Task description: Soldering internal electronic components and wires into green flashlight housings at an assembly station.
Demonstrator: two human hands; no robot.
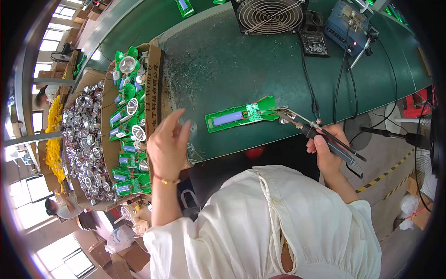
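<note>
My right hand [330, 148] is closed round a soldering iron [320, 137] with a dark grip and a bent metal feed tube. Its tip end reaches over the right end of a green plastic housing half [228, 115] on the bench. Inside that housing lie a blue cylindrical battery [227, 118], a small green circuit board [252, 112] and thin red wires. A round part at its right end is partly covered by the iron's tip. To the left, my left hand [168, 144] is raised beside a carton, thumb and fingers apart, with nothing visible in it.
A carton [154, 88] at the left holds several green assemblies with round reflectors. Beyond it, another box is filled with silvery reflectors [86, 139]. At the bench's back stand a fan [272, 16] and a blue soldering unit [346, 28]; a black cable [309, 83] runs forward across the green mat.
</note>
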